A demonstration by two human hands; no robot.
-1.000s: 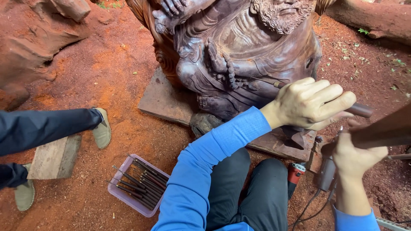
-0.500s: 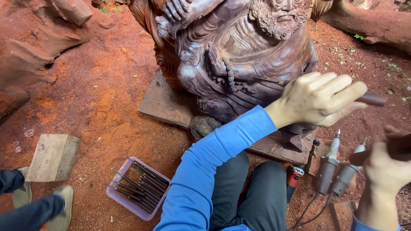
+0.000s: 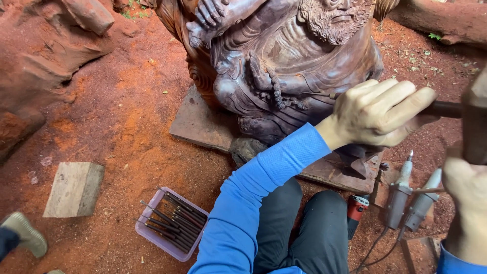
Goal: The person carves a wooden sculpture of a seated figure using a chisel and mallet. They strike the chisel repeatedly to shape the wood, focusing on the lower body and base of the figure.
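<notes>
A large dark wooden statue (image 3: 284, 76) of a bearded figure stands on a flat plank (image 3: 198, 124) on red earth. My left hand (image 3: 378, 114), in a blue sleeve, is closed around a dark chisel handle (image 3: 446, 109) held close to the statue's lower right side. The chisel's tip is hidden behind my fingers. At the right edge of the view my right hand (image 3: 464, 187) grips a wooden mallet (image 3: 477, 127), whose head is level with the end of the chisel handle.
A lilac tray (image 3: 172, 223) of several thin carving tools lies by my knee. Two grey rotary tools (image 3: 401, 195) and a red power tool (image 3: 356, 208) with cables lie on the right. A wood block (image 3: 73, 189) and another person's shoe (image 3: 25, 233) are on the left.
My right hand has swung the mallet out to the right edge and upward. The other person's legs have moved away to the left, leaving one shoe in view. My left hand keeps the chisel.
</notes>
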